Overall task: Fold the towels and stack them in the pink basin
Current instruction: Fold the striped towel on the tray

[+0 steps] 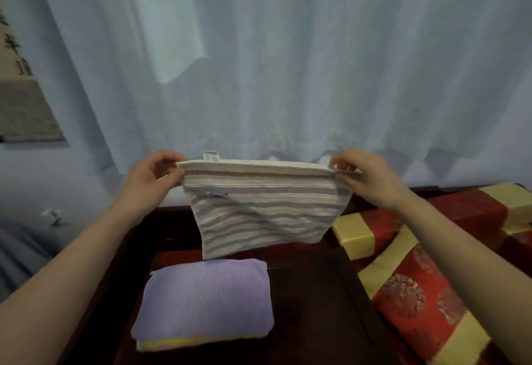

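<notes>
Nearest, a folded lilac towel [205, 298] lies on the dark wooden desk [311, 307]. Above and beyond it, the grey-and-white striped towel [264, 209] hangs doubled, its long top edge running side to side between left hand [149, 177] and right hand [368, 177], whose fingers pinch its upper corners. No pink basin is visible.

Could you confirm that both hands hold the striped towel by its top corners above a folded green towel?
Not quite: the head view shows the folded towel is purple, not green. The left hand and right hand do hold the striped towel by its top corners.
</notes>
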Tool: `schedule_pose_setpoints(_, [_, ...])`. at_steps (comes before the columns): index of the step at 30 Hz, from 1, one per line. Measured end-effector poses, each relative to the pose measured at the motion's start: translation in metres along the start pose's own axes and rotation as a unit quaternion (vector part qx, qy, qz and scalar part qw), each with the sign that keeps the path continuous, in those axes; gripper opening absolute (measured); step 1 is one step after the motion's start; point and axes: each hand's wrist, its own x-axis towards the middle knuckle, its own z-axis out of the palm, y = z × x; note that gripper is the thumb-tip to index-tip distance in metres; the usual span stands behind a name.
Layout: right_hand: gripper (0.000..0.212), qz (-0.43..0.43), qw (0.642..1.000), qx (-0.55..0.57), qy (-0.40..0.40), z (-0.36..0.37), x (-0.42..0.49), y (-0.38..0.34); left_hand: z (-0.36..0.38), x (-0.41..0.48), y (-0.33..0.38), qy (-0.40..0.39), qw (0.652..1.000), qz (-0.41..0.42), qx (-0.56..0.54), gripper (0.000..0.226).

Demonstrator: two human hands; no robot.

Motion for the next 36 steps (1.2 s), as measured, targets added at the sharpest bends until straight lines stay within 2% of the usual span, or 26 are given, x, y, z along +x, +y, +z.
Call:
schedule_pose_setpoints(2, [0.035,0.004,0.998,-0.046,-0.053,0.004,0.011,0.005,-0.005,0.006,0.002,-0.038,0.991,0.037,0.122,0.026])
schedule_pose_setpoints(4, [0.018,-0.01,0.994,-0.087,-0.07,0.014,0.015,0.011,-0.003,0.006,0.004,-0.072,0.97,0.062,0.226,0.033])
schedule_pose_setpoints(5, [0.013,-0.006,0.992,-0.099,-0.071,0.018,0.016,0.013,-0.001,0.006,0.004,-0.077,0.961,0.065,0.256,0.036])
schedule_pose_setpoints(7, [0.014,0.014,0.991,-0.124,-0.049,0.021,0.015,0.016,0.006,0.007,0.006,-0.055,0.955,0.062,0.286,0.034])
schedule_pose_setpoints(10, [0.017,0.076,0.991,-0.106,-0.007,0.019,0.003,0.027,0.018,0.013,0.005,-0.022,0.963,-0.003,0.267,0.02])
schedule_pose_setpoints(13, [0.02,0.14,0.986,-0.085,-0.011,0.018,-0.02,0.044,0.045,0.011,0.002,-0.08,0.967,-0.056,0.234,0.015])
schedule_pose_setpoints(16, [0.016,0.177,0.982,-0.053,0.032,0.015,-0.055,0.057,0.089,0.003,-0.001,-0.085,0.969,-0.044,0.228,0.015])
schedule_pose_setpoints(20, [0.01,0.223,0.969,0.026,0.106,-0.005,-0.123,0.07,0.137,-0.021,-0.001,-0.065,0.986,-0.011,0.152,0.015])
schedule_pose_setpoints(23, [0.013,0.26,0.959,0.088,0.071,-0.017,-0.182,0.066,0.149,-0.065,-0.01,-0.109,0.988,0.009,0.107,0.018])
schedule_pose_setpoints(26, [0.022,0.293,0.946,0.137,-0.01,-0.015,-0.246,0.059,0.156,-0.128,-0.041,-0.201,0.968,0.04,0.144,0.026])
schedule_pose_setpoints(27, [0.023,0.306,0.938,0.159,-0.036,-0.011,-0.266,0.056,0.156,-0.152,-0.051,-0.243,0.959,0.027,0.145,0.022])
schedule_pose_setpoints(29, [0.012,0.335,0.914,0.216,-0.076,0.0,-0.302,0.051,0.159,-0.197,-0.072,-0.318,0.936,-0.024,0.148,0.016])
schedule_pose_setpoints(32, [0.009,0.403,0.855,0.306,-0.113,0.027,-0.351,0.051,0.169,-0.246,-0.099,-0.384,0.905,-0.088,0.161,0.02])
schedule_pose_setpoints(34, [0.021,0.446,0.824,0.323,-0.134,0.051,-0.378,0.059,0.178,-0.259,-0.11,-0.404,0.894,-0.121,0.152,0.017])
schedule_pose_setpoints(36, [0.029,0.483,0.802,0.333,-0.114,0.071,-0.392,0.069,0.189,-0.258,-0.122,-0.386,0.9,-0.158,0.13,0.017])
